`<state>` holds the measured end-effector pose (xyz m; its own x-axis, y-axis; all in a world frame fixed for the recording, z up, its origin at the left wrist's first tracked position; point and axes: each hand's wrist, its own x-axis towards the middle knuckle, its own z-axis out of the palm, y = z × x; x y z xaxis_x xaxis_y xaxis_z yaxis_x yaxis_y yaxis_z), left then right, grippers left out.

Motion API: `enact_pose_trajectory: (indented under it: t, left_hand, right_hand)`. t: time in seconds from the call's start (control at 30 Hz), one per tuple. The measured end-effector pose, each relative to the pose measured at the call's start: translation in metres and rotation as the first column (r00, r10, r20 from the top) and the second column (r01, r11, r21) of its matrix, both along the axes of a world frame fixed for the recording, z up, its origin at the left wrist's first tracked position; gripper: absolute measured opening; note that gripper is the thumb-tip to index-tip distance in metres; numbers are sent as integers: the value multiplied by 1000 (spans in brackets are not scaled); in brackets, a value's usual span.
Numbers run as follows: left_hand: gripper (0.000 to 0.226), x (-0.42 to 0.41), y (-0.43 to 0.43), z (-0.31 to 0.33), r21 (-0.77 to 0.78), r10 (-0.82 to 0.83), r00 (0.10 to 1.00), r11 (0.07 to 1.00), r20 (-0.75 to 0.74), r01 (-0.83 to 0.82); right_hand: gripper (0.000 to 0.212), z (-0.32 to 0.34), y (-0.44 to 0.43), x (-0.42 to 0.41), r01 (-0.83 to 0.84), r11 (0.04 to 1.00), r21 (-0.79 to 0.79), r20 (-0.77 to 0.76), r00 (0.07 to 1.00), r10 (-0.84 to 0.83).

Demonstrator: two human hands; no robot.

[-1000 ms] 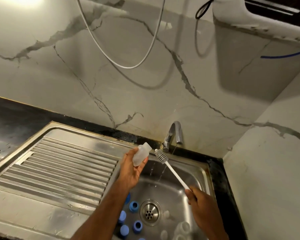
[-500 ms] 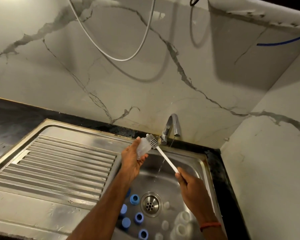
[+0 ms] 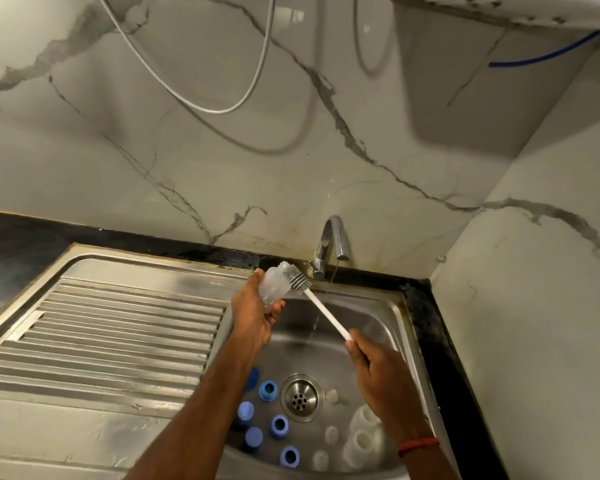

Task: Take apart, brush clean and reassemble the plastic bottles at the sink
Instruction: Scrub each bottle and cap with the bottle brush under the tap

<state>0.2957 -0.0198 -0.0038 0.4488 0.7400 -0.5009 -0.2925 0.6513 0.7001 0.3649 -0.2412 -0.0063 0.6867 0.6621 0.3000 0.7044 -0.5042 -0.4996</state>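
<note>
While the left hand (image 3: pixel 253 315) grips a clear bottle (image 3: pixel 274 285) beside the tap (image 3: pixel 329 244), the right hand (image 3: pixel 378 368) holds the brush (image 3: pixel 312 296) against it.

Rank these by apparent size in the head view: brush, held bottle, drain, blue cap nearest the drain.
1. brush, longest by far
2. drain and bottle: too alike to rank
3. blue cap, smallest
</note>
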Motion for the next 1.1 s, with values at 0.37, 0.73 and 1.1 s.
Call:
enact_pose_trajectory:
  t: [0.37, 0.73, 1.1]
  left_hand:
    - [38, 2, -2, 4, -11, -53, 999, 999, 13, 53]
    - [35, 4, -2, 15, -21, -81, 996, 996, 36, 82]
    - [61, -9, 4, 18, 103, -270, 959, 955, -89, 278]
  right_hand:
    - [44, 5, 14, -3, 26, 999, -19, 3, 1000, -26]
    - [38, 9, 18, 1, 55, 998, 8, -4, 998, -55]
    - [44, -1, 3, -2, 50, 993, 109, -13, 999, -49]
